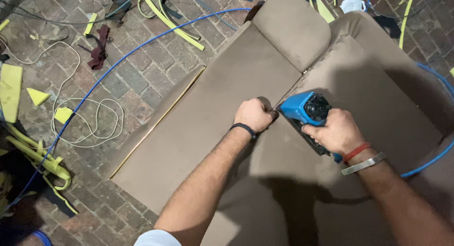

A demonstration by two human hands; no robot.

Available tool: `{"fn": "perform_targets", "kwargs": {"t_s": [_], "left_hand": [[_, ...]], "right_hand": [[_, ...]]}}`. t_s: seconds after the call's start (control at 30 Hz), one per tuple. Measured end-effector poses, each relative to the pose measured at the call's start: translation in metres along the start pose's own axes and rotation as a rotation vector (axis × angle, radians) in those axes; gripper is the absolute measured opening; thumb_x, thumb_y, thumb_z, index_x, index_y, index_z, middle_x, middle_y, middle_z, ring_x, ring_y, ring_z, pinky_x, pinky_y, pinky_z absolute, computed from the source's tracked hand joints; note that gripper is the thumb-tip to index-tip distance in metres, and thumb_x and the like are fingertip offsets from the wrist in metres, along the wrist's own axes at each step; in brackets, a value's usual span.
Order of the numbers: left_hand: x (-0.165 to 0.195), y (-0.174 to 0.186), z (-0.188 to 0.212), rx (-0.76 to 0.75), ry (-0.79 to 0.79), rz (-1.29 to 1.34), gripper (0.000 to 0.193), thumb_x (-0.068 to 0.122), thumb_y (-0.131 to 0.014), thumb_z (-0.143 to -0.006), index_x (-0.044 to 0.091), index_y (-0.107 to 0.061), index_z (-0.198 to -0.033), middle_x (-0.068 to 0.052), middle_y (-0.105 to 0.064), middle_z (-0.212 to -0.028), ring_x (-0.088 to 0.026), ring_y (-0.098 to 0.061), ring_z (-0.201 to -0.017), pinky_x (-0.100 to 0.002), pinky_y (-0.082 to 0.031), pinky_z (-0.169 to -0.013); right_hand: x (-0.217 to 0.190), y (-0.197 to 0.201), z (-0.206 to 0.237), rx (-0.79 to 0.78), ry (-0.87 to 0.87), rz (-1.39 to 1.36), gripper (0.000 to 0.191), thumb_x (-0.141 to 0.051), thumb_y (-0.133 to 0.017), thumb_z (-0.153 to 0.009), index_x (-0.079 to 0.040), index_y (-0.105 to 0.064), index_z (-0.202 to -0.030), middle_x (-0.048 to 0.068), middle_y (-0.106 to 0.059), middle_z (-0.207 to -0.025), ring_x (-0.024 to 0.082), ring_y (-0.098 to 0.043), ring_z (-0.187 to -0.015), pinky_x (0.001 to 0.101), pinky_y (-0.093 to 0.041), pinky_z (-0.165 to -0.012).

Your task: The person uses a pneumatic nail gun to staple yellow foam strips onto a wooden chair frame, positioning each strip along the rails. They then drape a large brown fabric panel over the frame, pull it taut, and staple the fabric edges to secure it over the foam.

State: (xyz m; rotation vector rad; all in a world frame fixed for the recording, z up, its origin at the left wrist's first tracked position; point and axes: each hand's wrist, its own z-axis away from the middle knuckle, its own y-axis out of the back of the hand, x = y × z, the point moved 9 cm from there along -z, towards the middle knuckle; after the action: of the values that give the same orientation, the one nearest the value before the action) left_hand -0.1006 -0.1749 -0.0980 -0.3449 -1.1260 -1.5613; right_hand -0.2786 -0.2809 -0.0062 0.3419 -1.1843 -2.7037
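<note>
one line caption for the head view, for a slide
Right hand holds a blue stapler at a seam of brown upholstery; left hand presses beside it.

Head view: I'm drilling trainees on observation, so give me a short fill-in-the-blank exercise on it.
1. The right hand grips a ____ power tool.
2. The left hand presses on the brown ____.
3. The hose lying across the brick floor is ____.

Missing words: blue; upholstery; blue
</note>
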Motion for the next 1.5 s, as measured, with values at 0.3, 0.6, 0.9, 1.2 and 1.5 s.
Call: {"fn": "perform_targets", "kwargs": {"t_s": [0.3, 0.6, 0.9, 1.2, 1.5], "left_hand": [[-0.02, 0.02, 0.084, -0.095, -0.011, -0.155, 0.033, 0.046, -0.073, -0.079, 0.013, -0.077, -0.085, -0.013, -0.072, -0.08, -0.035, -0.071, -0.083, -0.046, -0.056, -0.074], [-0.048, 0.022, 0.085, 0.036, 0.107, -0.024, 0.035, 0.041, -0.073, -0.084, 0.006, -0.076, -0.079, -0.016, -0.072, -0.074, -0.034, -0.072, -0.075, -0.043, -0.057, -0.074], [-0.056, 0.018, 0.079, 0.015, 0.116, 0.131, 0.028, 0.035, -0.073, -0.08, 0.007, -0.076, -0.082, -0.014, -0.073, -0.074, -0.03, -0.076, -0.07, -0.041, -0.06, -0.071], [-0.052, 0.025, 0.106, -0.035, 0.13, 0.105, 0.032, 0.046, -0.065, -0.088, 0.016, -0.075, -0.089, -0.008, -0.075, -0.077, -0.029, -0.078, -0.07, -0.041, -0.059, -0.073], [-0.097, 0.031, 0.153, -0.052, 0.088, 0.016, 0.032, 0.042, -0.07, -0.087, 0.011, -0.075, -0.081, -0.015, -0.072, -0.072, -0.033, -0.072, -0.071, -0.045, -0.057, -0.069]], "right_hand": [[-0.003, -0.01, 0.016, 0.055, 0.078, -0.108, 0.035, -0.031, -0.084, -0.076, 0.003, -0.079, -0.081, 0.02, -0.076, -0.072, 0.027, -0.076, -0.066, 0.0403, -0.06, -0.07], [-0.006, -0.023, 0.03, 0.052, 0.087, -0.14, 0.036, -0.03, -0.084, -0.074, 0.004, -0.076, -0.082, 0.022, -0.073, -0.071, 0.031, -0.076, -0.065, 0.0425, -0.059, -0.068], [-0.024, -0.04, 0.046, 0.067, 0.169, -0.078, 0.04, -0.034, -0.084, -0.071, 0.003, -0.077, -0.083, 0.027, -0.072, -0.073, 0.037, -0.076, -0.075, 0.0443, -0.06, -0.071], [-0.021, -0.067, 0.055, 0.052, 0.162, -0.045, 0.038, -0.035, -0.085, -0.071, 0.001, -0.077, -0.082, 0.025, -0.072, -0.074, 0.036, -0.077, -0.078, 0.0427, -0.06, -0.071], [-0.018, -0.081, 0.069, 0.025, 0.164, -0.124, 0.037, -0.035, -0.084, -0.072, 0.0, -0.077, -0.081, 0.023, -0.073, -0.07, 0.033, -0.078, -0.069, 0.0416, -0.06, -0.069]]}}
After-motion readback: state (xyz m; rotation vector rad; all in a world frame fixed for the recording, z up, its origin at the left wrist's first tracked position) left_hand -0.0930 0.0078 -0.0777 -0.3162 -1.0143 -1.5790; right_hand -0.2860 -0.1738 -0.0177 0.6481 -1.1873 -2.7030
